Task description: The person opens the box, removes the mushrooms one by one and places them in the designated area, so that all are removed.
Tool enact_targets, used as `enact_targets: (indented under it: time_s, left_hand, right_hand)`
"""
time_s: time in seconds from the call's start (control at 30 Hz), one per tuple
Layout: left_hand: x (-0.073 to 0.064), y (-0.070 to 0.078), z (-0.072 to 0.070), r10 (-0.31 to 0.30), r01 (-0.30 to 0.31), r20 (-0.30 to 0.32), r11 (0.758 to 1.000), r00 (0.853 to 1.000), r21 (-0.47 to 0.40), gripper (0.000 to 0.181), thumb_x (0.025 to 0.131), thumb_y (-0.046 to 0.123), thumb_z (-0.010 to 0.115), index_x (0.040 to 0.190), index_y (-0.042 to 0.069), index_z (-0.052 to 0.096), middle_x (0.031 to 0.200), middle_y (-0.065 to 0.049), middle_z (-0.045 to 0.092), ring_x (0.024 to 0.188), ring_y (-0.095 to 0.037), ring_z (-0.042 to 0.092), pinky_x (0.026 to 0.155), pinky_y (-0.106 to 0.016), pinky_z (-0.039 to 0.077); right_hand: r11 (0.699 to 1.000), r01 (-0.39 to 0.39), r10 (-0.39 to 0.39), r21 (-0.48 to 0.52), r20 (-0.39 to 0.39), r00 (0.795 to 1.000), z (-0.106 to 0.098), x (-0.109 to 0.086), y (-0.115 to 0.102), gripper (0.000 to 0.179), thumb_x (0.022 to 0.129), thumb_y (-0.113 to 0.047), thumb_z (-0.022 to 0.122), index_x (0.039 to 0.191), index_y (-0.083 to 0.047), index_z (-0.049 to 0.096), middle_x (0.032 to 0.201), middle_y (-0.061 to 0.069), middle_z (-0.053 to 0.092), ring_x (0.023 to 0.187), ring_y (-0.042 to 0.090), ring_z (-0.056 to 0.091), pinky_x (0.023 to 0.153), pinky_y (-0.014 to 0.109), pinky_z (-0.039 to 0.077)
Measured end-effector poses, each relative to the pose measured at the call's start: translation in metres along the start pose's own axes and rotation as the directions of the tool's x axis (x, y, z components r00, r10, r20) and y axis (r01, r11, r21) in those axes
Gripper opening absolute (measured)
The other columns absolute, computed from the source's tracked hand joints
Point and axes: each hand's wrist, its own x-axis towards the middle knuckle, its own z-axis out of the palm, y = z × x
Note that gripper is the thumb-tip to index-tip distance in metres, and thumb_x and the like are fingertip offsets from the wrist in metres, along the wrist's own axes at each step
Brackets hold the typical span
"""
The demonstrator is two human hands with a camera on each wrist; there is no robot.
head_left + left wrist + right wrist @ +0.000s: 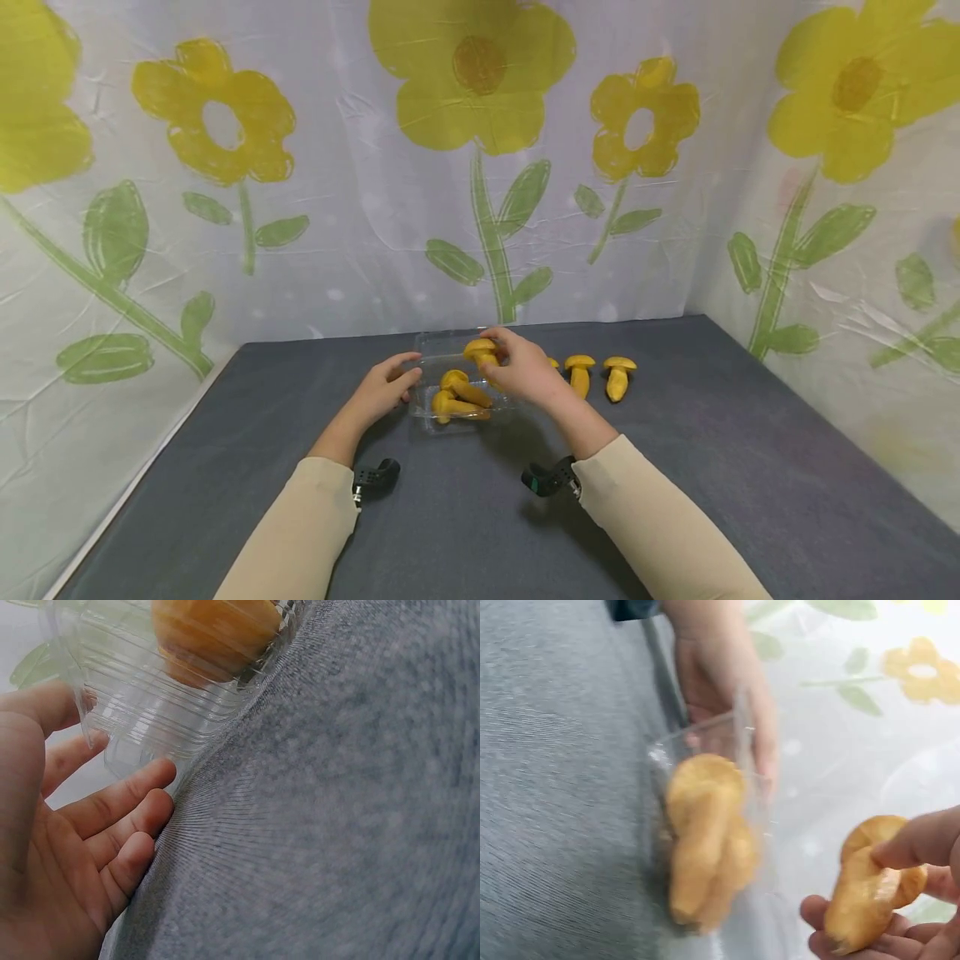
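Note:
My right hand (522, 367) grips a yellow mushroom (859, 892), thumb and fingers around its stem, above a clear plastic box (420, 408). Inside the box lie two more yellow mushrooms (459, 406), side by side with their caps to the left. At the box's left side is my left hand (378, 392), its fingers loosely extended and their tips right at the clear rim (90, 724). The left wrist view shows the ribbed plastic wall with one mushroom (214, 637) behind it.
To the right on the dark grey tablecloth (690, 467), two mushrooms stand out in a row, one (580, 375) left of the other (618, 379). Part of another cap (553, 363) shows behind my right hand. A flower-printed curtain (337, 275) hangs behind the table.

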Motion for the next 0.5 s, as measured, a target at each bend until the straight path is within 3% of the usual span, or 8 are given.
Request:
enact_targets:
  time_s: [0.17, 0.33, 0.5]
  left_hand:
    - [0.0, -0.001, 0.0, -0.007, 0.007, -0.001, 1.0, 1.0, -0.004, 0.048, 0.096, 0.044, 0.051, 0.14, 0.027, 0.044, 0.105, -0.012, 0.062, 0.075, -0.024, 0.058, 0.061, -0.035, 0.047]
    - [0.0, -0.002, 0.0, -0.008, 0.008, 0.0, 1.0, 1.0, -0.009, 0.047, 0.096, 0.045, 0.051, 0.139, 0.028, 0.045, 0.106, -0.011, 0.062, 0.075, -0.023, 0.058, 0.062, -0.034, 0.047]
    - [0.002, -0.002, 0.0, -0.004, 0.004, 0.001, 1.0, 1.0, -0.002, 0.049, 0.096, 0.046, 0.051, 0.14, 0.027, 0.045, 0.105, -0.01, 0.062, 0.076, -0.023, 0.058, 0.062, -0.034, 0.047]
  right_hand:
    - [0.998, -0.035, 0.031, 0.06, 0.057, 0.998, -0.017, -0.001, 0.001, 0.04, 0.087, -0.021, 0.069, 0.124, -0.021, 0.052, 0.093, 0.005, 0.063, 0.073, 0.019, 0.06, 0.059, 0.032, 0.048]
    - [0.993, -0.077, 0.064, 0.094, 0.135, 0.989, -0.037, -0.003, 0.004, 0.036, 0.085, -0.029, 0.072, 0.114, -0.018, 0.053, 0.076, 0.01, 0.061, 0.06, 0.02, 0.053, 0.051, 0.033, 0.041]
    - [0.988, -0.149, 0.135, 0.044, 0.231, 0.963, -0.059, -0.007, 0.009, 0.035, 0.086, -0.033, 0.07, 0.109, -0.013, 0.051, 0.081, 0.009, 0.065, 0.065, 0.022, 0.058, 0.056, 0.033, 0.045]
